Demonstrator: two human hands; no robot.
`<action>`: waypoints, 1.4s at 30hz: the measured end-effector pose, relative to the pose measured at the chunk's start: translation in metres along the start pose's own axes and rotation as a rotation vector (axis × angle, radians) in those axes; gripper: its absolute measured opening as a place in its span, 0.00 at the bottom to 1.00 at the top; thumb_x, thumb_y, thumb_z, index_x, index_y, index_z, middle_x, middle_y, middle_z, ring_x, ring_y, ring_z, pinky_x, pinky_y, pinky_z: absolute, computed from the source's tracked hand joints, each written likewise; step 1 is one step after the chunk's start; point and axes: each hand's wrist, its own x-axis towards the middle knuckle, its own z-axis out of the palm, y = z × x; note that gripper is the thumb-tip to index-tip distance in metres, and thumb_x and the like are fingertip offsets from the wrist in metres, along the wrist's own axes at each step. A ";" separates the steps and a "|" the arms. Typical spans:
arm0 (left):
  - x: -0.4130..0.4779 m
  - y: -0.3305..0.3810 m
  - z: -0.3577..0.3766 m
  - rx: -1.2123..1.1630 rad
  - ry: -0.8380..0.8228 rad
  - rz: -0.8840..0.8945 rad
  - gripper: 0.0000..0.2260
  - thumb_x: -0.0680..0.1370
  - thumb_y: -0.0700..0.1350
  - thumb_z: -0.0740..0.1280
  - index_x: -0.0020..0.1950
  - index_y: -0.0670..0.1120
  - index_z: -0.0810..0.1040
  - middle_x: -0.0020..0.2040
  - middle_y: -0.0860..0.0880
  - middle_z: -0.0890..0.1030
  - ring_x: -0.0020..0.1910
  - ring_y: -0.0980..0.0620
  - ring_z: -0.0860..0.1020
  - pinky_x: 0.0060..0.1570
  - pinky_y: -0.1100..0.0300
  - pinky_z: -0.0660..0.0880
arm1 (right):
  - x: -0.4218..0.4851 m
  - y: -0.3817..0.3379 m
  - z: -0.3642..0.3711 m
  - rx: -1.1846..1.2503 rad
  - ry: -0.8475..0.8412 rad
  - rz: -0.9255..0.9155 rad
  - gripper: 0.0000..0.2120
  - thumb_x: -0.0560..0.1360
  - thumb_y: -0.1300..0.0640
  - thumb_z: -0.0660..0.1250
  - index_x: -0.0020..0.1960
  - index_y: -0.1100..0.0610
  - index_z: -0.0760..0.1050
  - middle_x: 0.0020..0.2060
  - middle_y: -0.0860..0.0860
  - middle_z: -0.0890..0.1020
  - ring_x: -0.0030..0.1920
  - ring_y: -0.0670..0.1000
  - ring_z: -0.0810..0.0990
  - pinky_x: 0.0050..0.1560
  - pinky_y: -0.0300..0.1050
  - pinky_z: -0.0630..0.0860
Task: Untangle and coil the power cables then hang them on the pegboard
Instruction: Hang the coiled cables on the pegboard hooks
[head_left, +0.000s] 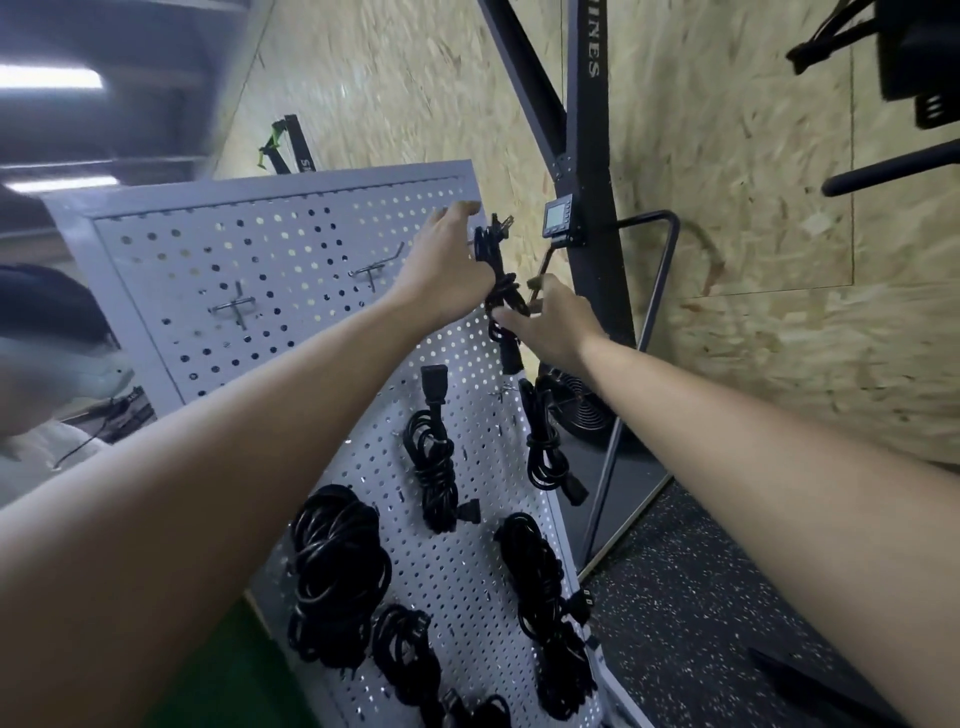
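Observation:
A grey pegboard (291, 260) leans in front of me, tilted in the view. At its upper right edge both hands hold one coiled black power cable (501, 291). My left hand (447, 260) grips the top of the coil near the board's corner, while my right hand (550, 325) pinches the coil's lower part from the right. Its plug end (511, 358) dangles below my hands. Several other coiled black cables hang lower on the board, among them a thick coil (332, 571), a slim one (434, 467) and another (545, 447).
Two bare metal hooks (234, 306) (371, 270) stick out of the board's upper part. A black exercise machine (587, 171) with a small display stands against the chipboard wall on the right. Another person (41, 364) is at the far left. Speckled dark flooring lies below right.

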 end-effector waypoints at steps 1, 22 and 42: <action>-0.007 0.003 0.000 0.003 0.049 0.041 0.31 0.77 0.33 0.62 0.81 0.46 0.64 0.79 0.47 0.66 0.76 0.48 0.67 0.60 0.62 0.63 | -0.008 0.004 -0.003 0.005 0.007 -0.007 0.33 0.80 0.43 0.71 0.77 0.59 0.65 0.66 0.58 0.78 0.60 0.56 0.77 0.54 0.45 0.71; -0.265 -0.034 0.228 -0.109 -0.541 -0.026 0.18 0.79 0.41 0.70 0.69 0.44 0.74 0.64 0.47 0.72 0.62 0.46 0.74 0.62 0.50 0.75 | -0.254 0.225 0.011 -0.575 -0.321 0.172 0.13 0.77 0.56 0.72 0.59 0.57 0.75 0.56 0.56 0.80 0.58 0.60 0.80 0.54 0.55 0.78; -0.521 -0.221 0.485 0.055 -0.943 -0.765 0.41 0.79 0.51 0.72 0.84 0.43 0.52 0.81 0.39 0.60 0.77 0.37 0.64 0.73 0.43 0.68 | -0.367 0.456 0.130 -0.638 -0.932 0.360 0.20 0.83 0.50 0.65 0.70 0.58 0.69 0.65 0.57 0.74 0.67 0.60 0.74 0.62 0.57 0.76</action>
